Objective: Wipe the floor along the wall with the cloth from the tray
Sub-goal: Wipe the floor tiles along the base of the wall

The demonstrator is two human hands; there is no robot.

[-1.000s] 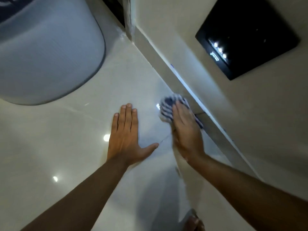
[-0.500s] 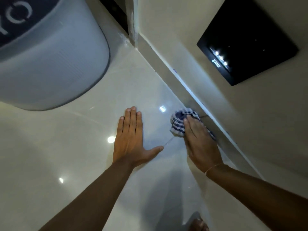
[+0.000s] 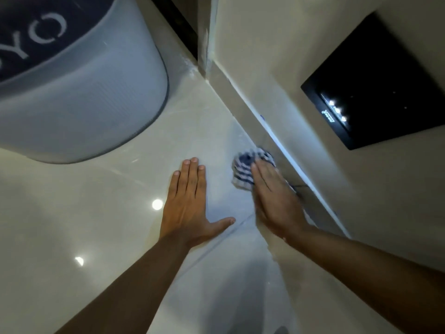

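A blue-and-white striped cloth (image 3: 245,165) lies bunched on the glossy pale floor (image 3: 96,213), right against the skirting of the wall (image 3: 277,68). My right hand (image 3: 274,198) presses flat on the cloth with its fingers over it; the cloth and hand look blurred from motion. My left hand (image 3: 187,203) rests flat on the floor beside it, fingers together and thumb out, holding nothing. The tray is not in view.
A large grey rounded tub with a dark top and white letters (image 3: 79,97) stands on the floor at the upper left. A black panel with small lights (image 3: 375,88) is set on the wall. A dark doorway gap (image 3: 178,22) sits at the corner.
My right hand slid the cloth back along the skirting toward me, then forward again toward the corner. My left hand stayed planted on the floor.
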